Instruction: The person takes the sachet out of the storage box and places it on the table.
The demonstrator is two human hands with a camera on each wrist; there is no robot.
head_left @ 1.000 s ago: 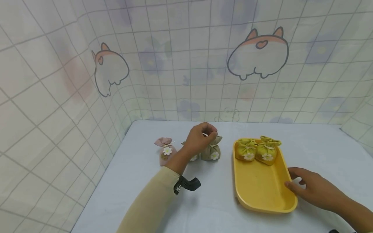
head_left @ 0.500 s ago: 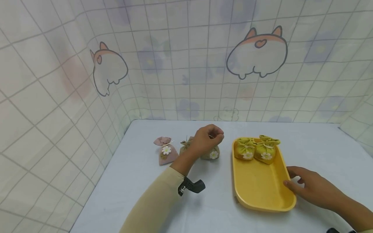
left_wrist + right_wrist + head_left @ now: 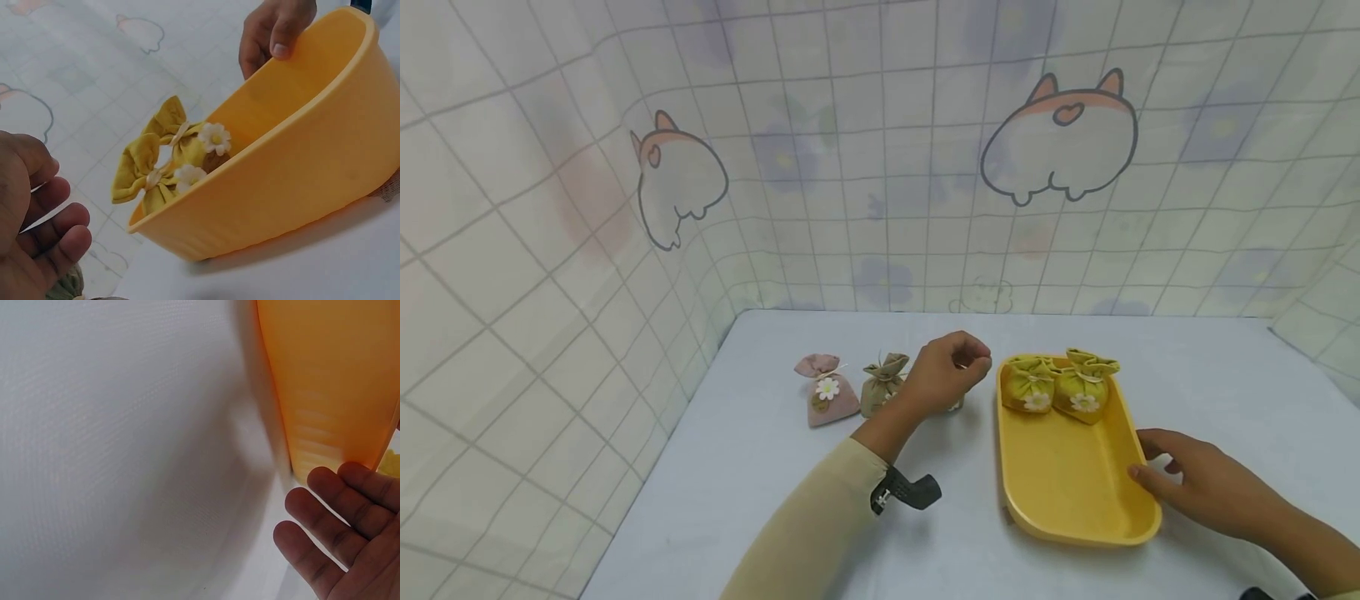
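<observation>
My left hand (image 3: 951, 371) hovers over the table just left of the yellow tray (image 3: 1067, 492), fingers loosely curled and holding nothing. Beneath it, a grey-green drawstring sachet (image 3: 957, 406) is mostly hidden by the hand. Another grey-green sachet (image 3: 885, 383) with a white flower stands left of it, and a pink sachet (image 3: 831, 396) is farthest left. Two yellow-green sachets (image 3: 1028, 385) with white flowers sit side by side at the tray's far end. My right hand (image 3: 1206, 483) holds the tray's right side, thumb over the rim (image 3: 294, 37) and fingers (image 3: 325, 534) along the outer wall.
A white cloth covers the table (image 3: 737, 500). Behind and to the left hangs a checked curtain (image 3: 850, 167) printed with cartoon animals. A black strap with a camera mount (image 3: 906, 489) is on my left wrist.
My left hand has moved right, from above the grey-green sachets toward the tray's left edge, uncovering the left grey-green one. My right hand, the tray and the sachets have stayed put.
</observation>
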